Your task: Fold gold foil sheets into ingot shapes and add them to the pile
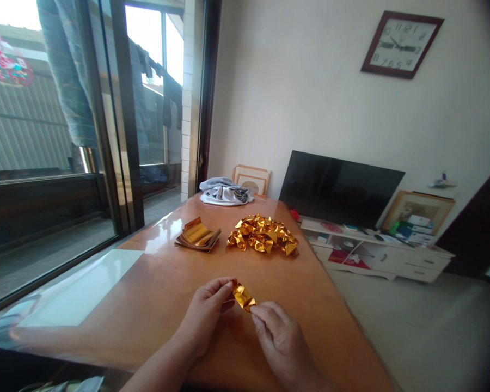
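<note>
Between my two hands, just above the near part of the table, is a folded piece of gold foil paper [244, 296], shiny and creased. My left hand [207, 305] pinches its upper left end between thumb and fingers. At the lower right end, my right hand [278, 333] grips it with thumb and forefinger. Beyond my hands lies a heap of folded gold foil pieces [263, 234]. To the left of that heap sits a stack of flat gold foil sheets [198, 236], the top ones curling upward.
The brown table [147, 305] is glossy, with a pale sheet [85, 286] at its left. Folded clothing [225, 191] and a framed picture [251, 178] are at the far end. A television [338, 188] stands on a white cabinet [408, 261] to the right; glass doors [122, 136] line the left.
</note>
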A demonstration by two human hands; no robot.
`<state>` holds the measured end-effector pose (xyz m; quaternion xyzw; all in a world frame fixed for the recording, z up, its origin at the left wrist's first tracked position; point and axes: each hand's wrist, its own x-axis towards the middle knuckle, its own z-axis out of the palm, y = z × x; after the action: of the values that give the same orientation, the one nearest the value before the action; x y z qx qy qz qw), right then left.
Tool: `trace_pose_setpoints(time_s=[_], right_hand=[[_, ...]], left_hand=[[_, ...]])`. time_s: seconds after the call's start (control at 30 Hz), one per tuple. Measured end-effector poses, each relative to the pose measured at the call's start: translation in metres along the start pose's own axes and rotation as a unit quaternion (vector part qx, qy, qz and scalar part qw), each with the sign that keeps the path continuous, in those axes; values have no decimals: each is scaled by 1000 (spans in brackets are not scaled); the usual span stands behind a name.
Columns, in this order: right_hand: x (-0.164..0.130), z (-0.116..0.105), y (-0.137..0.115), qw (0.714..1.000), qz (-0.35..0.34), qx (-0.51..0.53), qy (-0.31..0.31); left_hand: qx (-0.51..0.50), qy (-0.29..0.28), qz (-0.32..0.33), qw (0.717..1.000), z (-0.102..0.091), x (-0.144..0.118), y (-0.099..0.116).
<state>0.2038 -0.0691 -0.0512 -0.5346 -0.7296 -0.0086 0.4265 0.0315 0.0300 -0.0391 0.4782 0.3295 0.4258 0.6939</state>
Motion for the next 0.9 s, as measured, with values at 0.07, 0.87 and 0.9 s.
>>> trace_pose_setpoints(time_s=[0.07, 0.87, 0.9], right_hand=[[1, 0, 3, 1000, 6, 5, -1], [83, 3, 58, 978, 176, 106, 46], [90, 6, 64, 974, 184, 120, 56]], left_hand=[[36, 4, -3, 999, -1, 4, 3], [126, 13, 58, 990, -8, 104, 23], [133, 29, 67, 988, -13, 108, 23]])
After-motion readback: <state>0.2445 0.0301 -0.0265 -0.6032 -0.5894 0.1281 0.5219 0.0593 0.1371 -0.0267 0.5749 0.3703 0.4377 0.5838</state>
